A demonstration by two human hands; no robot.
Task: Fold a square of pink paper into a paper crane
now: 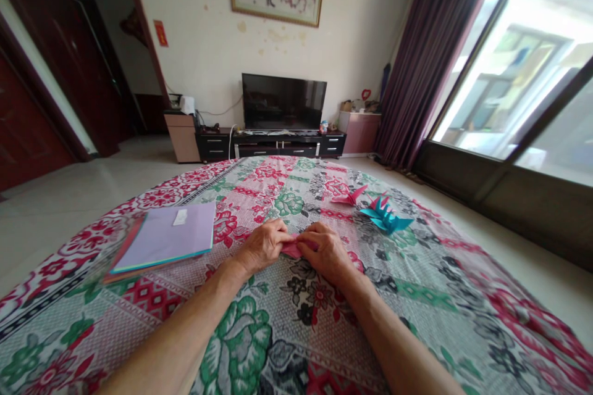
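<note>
A small folded piece of pink paper lies between my two hands over the middle of the table. My left hand pinches its left side between thumb and fingers. On the other side, my right hand has its fingers closed over the paper's right part and hides much of it. Beyond my right hand sit folded paper cranes: a pink one and a cluster with blue ones in front. To the left is a stack of coloured paper sheets, lavender on top, with a small white label.
A round table with a flowered cloth spreads around my arms. Past its far edge stand a low black cabinet and a television. A purple curtain and large window are at the right.
</note>
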